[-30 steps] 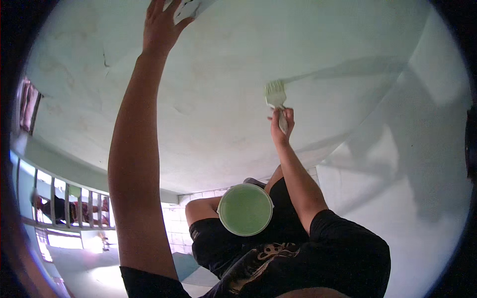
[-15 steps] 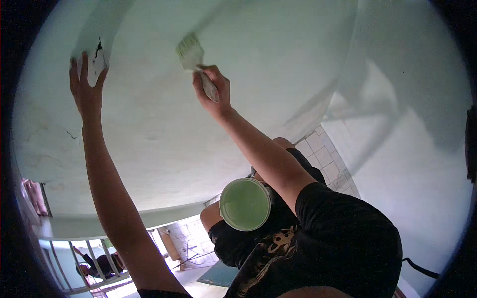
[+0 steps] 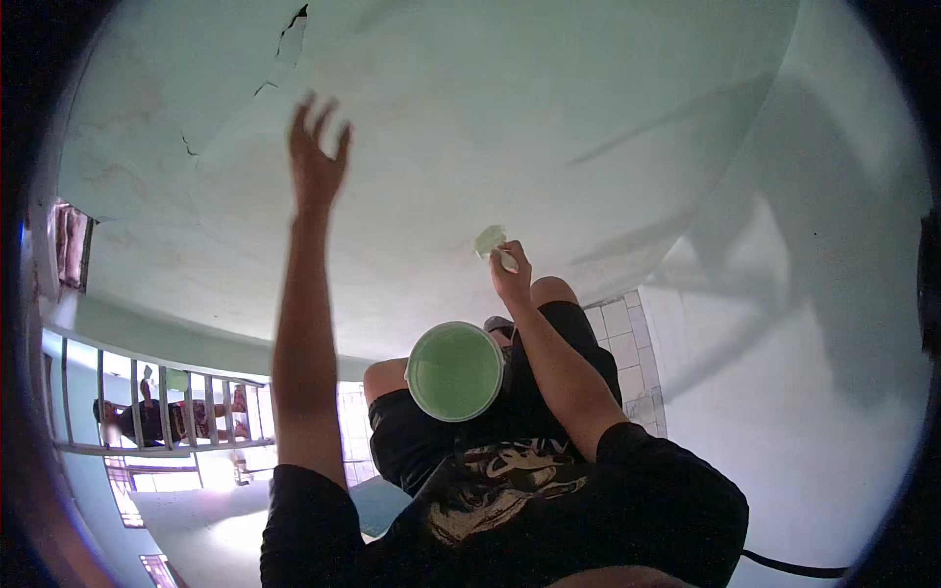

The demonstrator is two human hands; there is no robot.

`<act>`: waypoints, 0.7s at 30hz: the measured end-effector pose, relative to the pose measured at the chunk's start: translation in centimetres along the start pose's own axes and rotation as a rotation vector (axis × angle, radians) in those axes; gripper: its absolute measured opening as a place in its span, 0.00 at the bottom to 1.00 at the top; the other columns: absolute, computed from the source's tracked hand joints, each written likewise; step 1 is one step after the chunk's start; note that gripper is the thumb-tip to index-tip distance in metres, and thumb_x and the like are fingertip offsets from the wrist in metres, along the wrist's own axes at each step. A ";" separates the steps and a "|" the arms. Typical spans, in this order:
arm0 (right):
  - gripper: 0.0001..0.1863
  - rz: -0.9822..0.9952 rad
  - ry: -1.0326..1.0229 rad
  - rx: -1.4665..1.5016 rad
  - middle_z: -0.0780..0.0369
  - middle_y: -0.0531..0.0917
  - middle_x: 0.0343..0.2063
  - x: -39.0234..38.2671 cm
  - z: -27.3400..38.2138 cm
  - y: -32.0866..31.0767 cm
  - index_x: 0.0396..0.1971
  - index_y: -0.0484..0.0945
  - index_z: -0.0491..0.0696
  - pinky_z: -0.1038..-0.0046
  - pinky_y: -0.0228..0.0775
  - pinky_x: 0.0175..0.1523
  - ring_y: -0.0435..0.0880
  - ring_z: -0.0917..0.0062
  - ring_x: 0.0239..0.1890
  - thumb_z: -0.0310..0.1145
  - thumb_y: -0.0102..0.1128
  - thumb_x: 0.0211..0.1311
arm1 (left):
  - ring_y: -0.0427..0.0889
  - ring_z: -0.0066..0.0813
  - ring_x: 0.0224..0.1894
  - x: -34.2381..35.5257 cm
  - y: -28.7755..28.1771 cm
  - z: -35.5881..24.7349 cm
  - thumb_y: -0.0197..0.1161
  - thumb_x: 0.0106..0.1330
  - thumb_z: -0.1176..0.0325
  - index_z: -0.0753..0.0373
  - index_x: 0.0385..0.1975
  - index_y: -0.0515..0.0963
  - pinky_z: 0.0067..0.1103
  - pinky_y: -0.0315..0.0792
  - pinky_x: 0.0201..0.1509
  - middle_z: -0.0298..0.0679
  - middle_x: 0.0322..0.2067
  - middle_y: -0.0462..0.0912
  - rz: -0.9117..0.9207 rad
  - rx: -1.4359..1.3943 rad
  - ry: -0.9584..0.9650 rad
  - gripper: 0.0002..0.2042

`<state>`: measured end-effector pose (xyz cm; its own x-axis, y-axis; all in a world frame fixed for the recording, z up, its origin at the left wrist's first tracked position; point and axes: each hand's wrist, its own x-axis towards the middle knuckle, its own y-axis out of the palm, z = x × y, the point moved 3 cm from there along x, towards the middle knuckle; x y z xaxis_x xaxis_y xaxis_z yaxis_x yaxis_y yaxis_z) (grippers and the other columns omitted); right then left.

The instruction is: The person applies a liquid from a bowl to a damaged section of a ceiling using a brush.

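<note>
Down comes the right hand (image 3: 512, 279) from the upper left of the frame to just right of centre, bringing the paintbrush (image 3: 489, 239) with it, while the left hand (image 3: 316, 157) lifts off the wall (image 3: 549, 118) and rises toward the upper middle.

Head view, the only one on offer: the right hand is closed round the brush handle, bristles pale green and touching or just off the wall, too blurred to tell which. The left hand is spread open, fingers apart, holding nothing, hovering near the wall below a crack (image 3: 290, 29) at the top left. Just below the brush, at centre frame, sits a round bucket (image 3: 454, 370) of green paint, well filled, resting by the knees of the person's black shorts (image 3: 431, 441).

How far along? The wall looks pale green nearly everywhere, though patchy and mottled at the left, so I judge a coat is largely on, with cracked left-hand patches left to cover. A railing (image 3: 147, 412) shows at lower left.
</note>
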<state>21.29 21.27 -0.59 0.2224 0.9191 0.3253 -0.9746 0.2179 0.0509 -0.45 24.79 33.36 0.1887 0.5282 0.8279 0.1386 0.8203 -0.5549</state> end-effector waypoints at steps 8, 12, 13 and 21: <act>0.11 0.006 0.262 0.199 0.63 0.79 0.20 -0.9 -2.1 1.1 0.36 0.67 0.49 0.80 0.70 0.21 0.78 0.84 0.19 0.29 0.60 0.59 | 0.70 0.44 0.58 -19.1 5.7 -5.9 0.63 0.59 0.68 0.59 0.50 0.74 0.34 0.65 0.62 0.47 0.53 0.73 0.532 -0.376 -0.275 0.17; 0.11 -0.032 0.194 0.351 0.62 0.78 0.21 0.4 -1.7 0.0 0.34 0.66 0.46 0.78 0.71 0.26 0.79 0.81 0.24 0.28 0.61 0.58 | 0.71 0.45 0.57 -21.7 6.7 -7.5 0.62 0.60 0.69 0.60 0.49 0.74 0.33 0.66 0.61 0.48 0.52 0.75 0.653 -0.475 -0.316 0.17; 0.10 -0.003 0.344 0.397 0.64 0.77 0.22 0.3 -1.5 -0.2 0.31 0.66 0.46 0.80 0.70 0.25 0.78 0.83 0.24 0.25 0.61 0.57 | 0.72 0.45 0.57 -22.3 6.4 -7.4 0.62 0.59 0.69 0.60 0.49 0.74 0.33 0.67 0.60 0.48 0.51 0.75 0.675 -0.490 -0.342 0.17; 0.09 -0.253 -0.013 0.648 0.62 0.77 0.31 7.4 7.3 -1.7 0.31 0.66 0.44 0.76 0.80 0.34 0.80 0.81 0.31 0.24 0.59 0.60 | 0.60 0.47 0.64 -13.0 3.9 -2.8 0.63 0.59 0.70 0.55 0.54 0.71 0.36 0.59 0.66 0.45 0.61 0.63 0.327 -0.202 -0.140 0.21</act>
<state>24.44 25.33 8.62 0.4488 0.8607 0.2404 -0.7116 0.1814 0.6788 0.40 20.48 20.20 0.1223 0.7902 0.6005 0.2839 0.5519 -0.7841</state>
